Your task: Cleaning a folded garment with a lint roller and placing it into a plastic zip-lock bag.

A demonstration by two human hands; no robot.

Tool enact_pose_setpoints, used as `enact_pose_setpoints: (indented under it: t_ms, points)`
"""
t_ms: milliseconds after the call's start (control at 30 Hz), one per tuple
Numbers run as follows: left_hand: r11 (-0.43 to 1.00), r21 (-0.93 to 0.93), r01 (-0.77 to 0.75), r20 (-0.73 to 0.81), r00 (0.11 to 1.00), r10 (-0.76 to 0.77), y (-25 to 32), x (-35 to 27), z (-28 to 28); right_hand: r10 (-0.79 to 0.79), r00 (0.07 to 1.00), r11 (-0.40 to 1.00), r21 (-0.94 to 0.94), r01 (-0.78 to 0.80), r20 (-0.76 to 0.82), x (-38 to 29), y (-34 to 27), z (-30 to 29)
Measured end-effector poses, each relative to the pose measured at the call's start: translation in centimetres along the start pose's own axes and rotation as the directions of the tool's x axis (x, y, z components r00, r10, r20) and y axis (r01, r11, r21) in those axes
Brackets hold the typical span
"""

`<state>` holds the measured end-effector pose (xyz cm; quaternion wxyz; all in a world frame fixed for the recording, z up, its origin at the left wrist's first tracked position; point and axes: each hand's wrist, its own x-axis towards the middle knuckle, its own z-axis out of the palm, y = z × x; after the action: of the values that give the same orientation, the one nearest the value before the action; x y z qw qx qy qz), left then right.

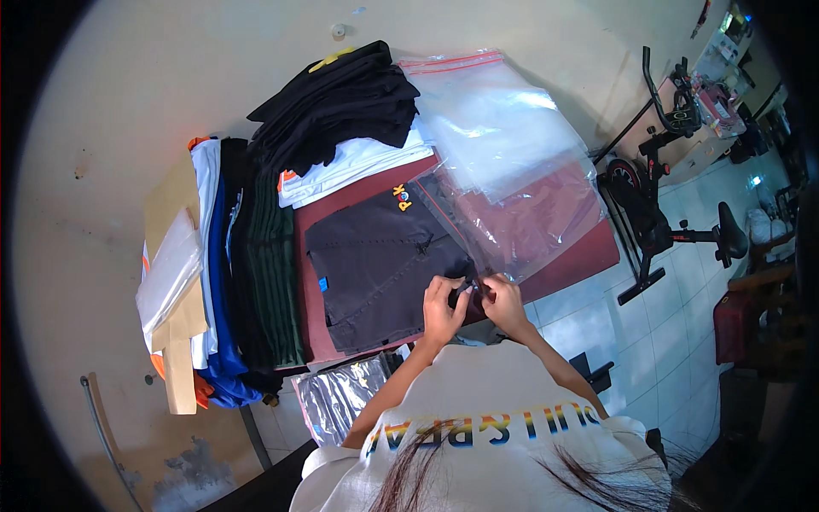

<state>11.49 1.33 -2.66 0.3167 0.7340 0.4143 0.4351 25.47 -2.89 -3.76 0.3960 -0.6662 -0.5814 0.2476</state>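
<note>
A folded dark grey garment [384, 275] with small colourful lettering lies flat on the dark red table [569, 265]. Its upper right edge meets the mouth of a clear plastic bag [524, 224], which bears a red line and is spread to the right. At the corner nearest me, my left hand [445, 309] pinches dark fabric or the bag's edge between thumb and fingers; which one is not clear. Close beside it on the right, my right hand [505, 304] grips the bag's near corner with curled fingers. The fingertips of both hands almost meet.
Black folded garments [339, 105] rest on white ones [358, 169] at the back. More clear bags [492, 121] lie at the back right. Dark green [275, 275] and blue garments [224, 333] are stacked left. Packed garments [345, 390] sit below the near edge; an exercise bike [652, 217] stands right.
</note>
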Motion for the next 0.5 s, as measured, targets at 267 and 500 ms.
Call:
enact_pose_setpoints:
  t_ms: [267, 500]
  points:
    - [0.995, 0.081, -0.055, 0.063, 0.997, 0.05, -0.6, 0.3, 1.3, 0.022, 0.997, 0.986, 0.164, -0.009, -0.08, 0.1, -0.4, 0.3]
    - [0.968, 0.239, -0.076, 0.153, 0.987, 0.04, -1.3, 0.0, 2.2, 0.053, 0.989, 0.977, 0.211, -0.024, -0.135, 0.1, -0.4, -0.5]
